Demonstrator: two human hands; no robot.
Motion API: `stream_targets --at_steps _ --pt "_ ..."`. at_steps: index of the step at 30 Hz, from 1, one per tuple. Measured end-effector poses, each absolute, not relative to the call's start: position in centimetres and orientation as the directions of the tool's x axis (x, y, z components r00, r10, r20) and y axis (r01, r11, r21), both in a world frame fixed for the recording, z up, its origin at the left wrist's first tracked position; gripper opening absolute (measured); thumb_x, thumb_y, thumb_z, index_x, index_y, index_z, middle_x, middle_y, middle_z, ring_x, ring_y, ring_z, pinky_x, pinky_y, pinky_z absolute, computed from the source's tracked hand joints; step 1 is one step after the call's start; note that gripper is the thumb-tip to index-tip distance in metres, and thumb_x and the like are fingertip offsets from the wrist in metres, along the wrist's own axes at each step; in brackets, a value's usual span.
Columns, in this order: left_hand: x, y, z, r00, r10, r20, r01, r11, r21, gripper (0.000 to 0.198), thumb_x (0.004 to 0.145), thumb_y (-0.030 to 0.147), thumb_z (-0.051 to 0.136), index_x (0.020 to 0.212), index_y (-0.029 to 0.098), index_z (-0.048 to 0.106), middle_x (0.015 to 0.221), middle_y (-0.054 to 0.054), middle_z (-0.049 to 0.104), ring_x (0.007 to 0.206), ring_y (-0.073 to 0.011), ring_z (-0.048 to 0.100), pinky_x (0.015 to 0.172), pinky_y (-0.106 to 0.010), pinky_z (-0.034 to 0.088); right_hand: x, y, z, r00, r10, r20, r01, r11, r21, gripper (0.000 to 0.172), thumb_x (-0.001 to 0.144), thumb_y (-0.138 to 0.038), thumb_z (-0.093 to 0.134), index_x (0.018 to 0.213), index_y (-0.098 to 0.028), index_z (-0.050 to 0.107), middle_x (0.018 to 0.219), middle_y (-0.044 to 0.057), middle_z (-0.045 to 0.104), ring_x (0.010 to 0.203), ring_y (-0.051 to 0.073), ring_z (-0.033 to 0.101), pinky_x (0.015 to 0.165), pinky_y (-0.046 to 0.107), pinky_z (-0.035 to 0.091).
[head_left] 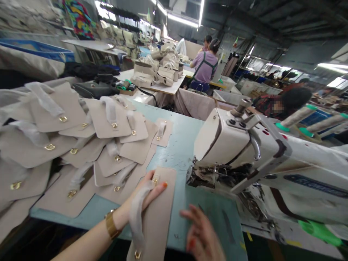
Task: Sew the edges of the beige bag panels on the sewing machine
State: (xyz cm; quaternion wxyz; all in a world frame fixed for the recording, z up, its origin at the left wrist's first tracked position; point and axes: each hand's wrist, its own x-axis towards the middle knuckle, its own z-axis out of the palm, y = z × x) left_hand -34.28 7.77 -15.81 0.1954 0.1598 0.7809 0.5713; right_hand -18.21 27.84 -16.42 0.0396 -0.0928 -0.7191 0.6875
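My left hand (146,194) grips a beige panel (159,214) near its far end, the thumb lying on top beside a gold buckle. A handle wrapped in pale film arches along this panel, with a second gold buckle at the near end. Right of the panel, my right hand (202,232) hovers over the blue-green table (182,134), blurred, its fingers apart and holding nothing. Many similar beige panels (108,119) with wrapped handles and gold buckles are heaped on the left.
A white sewing machine (233,137) fills the right side, with thread cones (296,117) behind it. Beige bags (165,69) are piled on a white table ahead. One person in purple (205,67) sits beyond; another person (280,101) leans at the right.
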Motion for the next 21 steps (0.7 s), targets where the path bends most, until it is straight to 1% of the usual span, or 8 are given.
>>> stream_targets --at_steps 3,5,7,9,12,15,18,21 --pt "-34.3 6.3 -16.2 -0.823 0.555 -0.118 0.098 0.343 0.934 0.064 0.075 0.05 0.066 0.13 0.027 0.044 0.128 -0.008 0.058 0.114 -0.0283 0.057 0.097 -0.041 0.048 -20.6 19.9 -22.1 -0.964 0.044 -0.261 0.242 -0.253 -0.937 0.064 0.072 -0.07 0.062 0.104 -0.014 0.067 0.072 0.007 0.067 0.051 0.014 0.055 0.047 0.022 0.042" --pt "-35.0 4.4 -16.1 -0.854 0.518 -0.057 0.198 0.424 0.884 0.056 0.08 0.045 0.062 0.131 0.028 0.046 0.139 -0.008 0.05 0.127 -0.0274 0.048 0.108 -0.042 0.039 -23.2 17.8 -22.8 -0.963 0.022 -0.268 0.242 -0.364 -0.899 0.061 0.072 -0.069 0.063 0.097 -0.014 0.068 0.061 0.003 0.061 0.045 0.011 0.049 0.043 0.02 0.038" --pt "-36.6 2.1 -15.2 -0.91 0.399 0.116 0.333 0.532 0.778 0.041 0.087 0.039 0.053 0.126 0.027 0.051 0.144 -0.007 0.044 0.134 -0.0249 0.039 0.113 -0.043 0.031 -26.7 18.2 -21.4 -0.96 0.067 -0.272 0.226 -0.387 -0.894 0.051 0.075 -0.061 0.066 0.095 -0.014 0.067 0.055 -0.003 0.053 0.036 0.005 0.035 0.037 0.017 0.029" --pt "-39.4 0.0 -13.3 -0.892 0.285 0.351 0.449 0.652 0.612 0.039 0.09 0.035 0.047 0.126 0.024 0.051 0.144 -0.008 0.043 0.135 -0.0235 0.037 0.114 -0.042 0.029 -30.3 19.9 -19.2 -0.954 0.175 -0.244 0.152 -0.417 -0.896 0.043 0.077 -0.053 0.068 0.097 -0.015 0.065 0.055 -0.005 0.052 0.037 0.004 0.034 0.037 0.015 0.029" --pt "-45.0 -2.1 -10.2 -0.799 0.123 0.589 0.397 0.843 0.362 0.049 0.088 0.035 0.048 0.133 0.017 0.043 0.143 -0.012 0.043 0.133 -0.0257 0.038 0.113 -0.042 0.027 -33.3 21.5 -17.5 -0.932 0.281 -0.227 0.052 -0.517 -0.854 0.045 0.077 -0.047 0.071 0.112 -0.019 0.06 0.088 0.003 0.067 0.071 0.013 0.062 0.059 0.02 0.049" --pt "-50.6 -2.7 -8.4 -0.852 0.073 0.518 0.218 0.95 0.225 0.064 0.086 0.039 0.049 0.139 0.008 0.033 0.135 -0.019 0.049 0.126 -0.0316 0.045 0.107 -0.044 0.032 -31.9 21.0 -19.4 -0.901 0.278 -0.334 0.139 -0.545 -0.827 0.057 0.072 -0.05 0.074 0.119 -0.021 0.057 0.128 0.012 0.058 0.094 0.021 0.065 0.071 0.03 0.054" --pt "-54.4 -1.7 -8.2 -0.891 0.094 0.445 0.195 0.963 0.186 0.077 0.08 0.044 0.056 0.144 0.01 0.028 0.12 -0.018 0.06 0.112 -0.035 0.055 0.105 -0.051 0.03 -28.3 19.5 -23.8 -0.846 0.303 -0.44 0.246 -0.51 -0.824 0.07 0.059 -0.061 0.079 0.11 -0.017 0.062 0.115 0.016 0.065 0.073 0.021 0.067 0.053 0.027 0.049" --pt "-56.3 0.2 -8.9 -0.905 0.052 0.421 0.139 0.974 0.177 0.068 0.078 0.051 0.056 0.136 0.018 0.043 0.126 -0.019 0.055 0.119 -0.04 0.047 0.107 -0.062 0.014 -25.2 18.4 -27.6 -0.818 0.368 -0.442 0.233 -0.49 -0.84 0.074 0.047 -0.068 0.08 0.096 -0.016 0.065 0.092 0.014 0.071 0.053 0.018 0.062 0.043 0.026 0.043"
